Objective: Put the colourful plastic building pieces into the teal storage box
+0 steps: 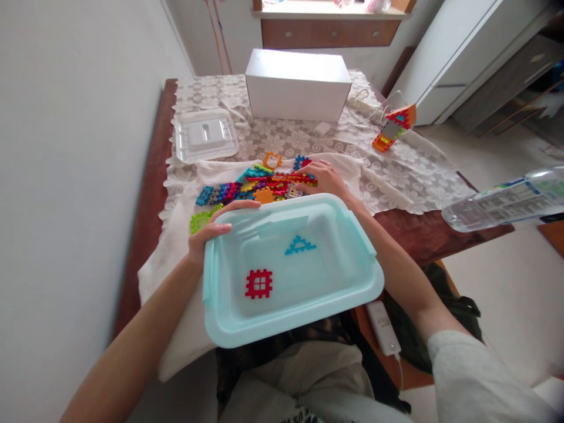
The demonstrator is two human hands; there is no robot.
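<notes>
My left hand [215, 226] grips the far left corner of a light blue plastic bin [293, 332], which is tilted toward me above my lap. Lying on the bin's floor are a red square window tile [259, 284] and a blue triangular tile [300, 245]. Beyond the bin's far rim, my right hand [324, 177] is at the right end of a heap of colourful interlocking plastic tiles [263, 194]. Its thumb and fingers close around some red tiles [308, 181] there; the exact pieces are partly hidden. A lime green tile [200, 220] lies near my left hand.
A white box [299, 88] stands at the back of the cloth-covered table, with a clear lid [206, 135] to its left. An assembled tile house [393, 127] stands at right. A plastic bottle [506, 200] projects in from the right. A white power strip [383, 328] lies beside my lap.
</notes>
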